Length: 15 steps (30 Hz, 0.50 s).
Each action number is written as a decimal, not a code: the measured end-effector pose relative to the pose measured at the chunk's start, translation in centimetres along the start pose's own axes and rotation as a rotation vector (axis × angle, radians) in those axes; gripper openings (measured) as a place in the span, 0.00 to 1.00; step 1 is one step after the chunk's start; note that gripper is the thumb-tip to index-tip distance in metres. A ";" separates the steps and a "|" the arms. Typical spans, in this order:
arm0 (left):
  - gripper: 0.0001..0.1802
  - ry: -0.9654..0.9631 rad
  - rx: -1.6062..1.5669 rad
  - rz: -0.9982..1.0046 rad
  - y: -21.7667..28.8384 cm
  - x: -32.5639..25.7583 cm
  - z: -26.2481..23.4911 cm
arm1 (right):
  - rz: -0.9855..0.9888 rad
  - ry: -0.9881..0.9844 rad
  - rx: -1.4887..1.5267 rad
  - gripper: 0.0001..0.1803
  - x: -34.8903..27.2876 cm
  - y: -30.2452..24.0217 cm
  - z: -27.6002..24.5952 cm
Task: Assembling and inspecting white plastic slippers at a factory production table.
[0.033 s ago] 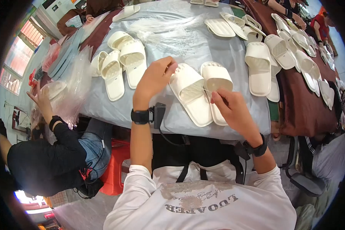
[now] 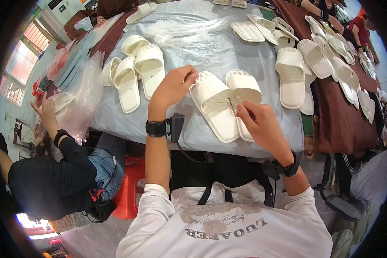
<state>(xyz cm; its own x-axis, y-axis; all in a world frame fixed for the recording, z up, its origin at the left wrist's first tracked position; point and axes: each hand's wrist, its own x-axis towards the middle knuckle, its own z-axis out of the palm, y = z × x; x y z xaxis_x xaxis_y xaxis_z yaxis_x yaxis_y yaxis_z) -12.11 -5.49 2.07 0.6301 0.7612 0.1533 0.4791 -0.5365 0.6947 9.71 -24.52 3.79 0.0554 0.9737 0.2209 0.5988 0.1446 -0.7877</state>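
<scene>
A pair of white slippers lies on the covered table before me, the left slipper and the right slipper side by side with toes away from me. A thin clear strand runs across between their straps. My right hand pinches its right end above the right slipper. My left hand is closed with curled fingers at the toe end of the left slipper; what its fingertips hold, if anything, is hidden.
More white slippers stand on the left, others on the right. Loose clear strands are spread farther back. A co-worker sits at left beside plastic bags and a red stool.
My hands and the slippers are almost unchanged; there is only a very slight shift.
</scene>
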 end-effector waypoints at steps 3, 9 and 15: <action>0.13 -0.065 -0.186 -0.009 -2.0 1.2 0.3 | -0.048 0.024 -0.138 0.14 0.2 0.7 1.5; 0.12 -0.185 -0.463 -0.117 -4.0 3.4 1.1 | -0.255 0.016 -0.356 0.11 0.7 0.6 3.1; 0.11 -0.175 -0.460 -0.108 -4.7 3.3 1.8 | -0.306 0.109 -0.347 0.11 -1.0 -0.9 1.5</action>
<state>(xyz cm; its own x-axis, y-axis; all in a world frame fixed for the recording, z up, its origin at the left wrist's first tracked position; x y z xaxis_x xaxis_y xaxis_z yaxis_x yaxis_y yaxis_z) -11.13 -1.10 -1.97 0.7039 0.7097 -0.0289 0.2528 -0.2122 0.9439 7.91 -25.40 3.40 -0.0929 0.8685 0.4869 0.8311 0.3369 -0.4424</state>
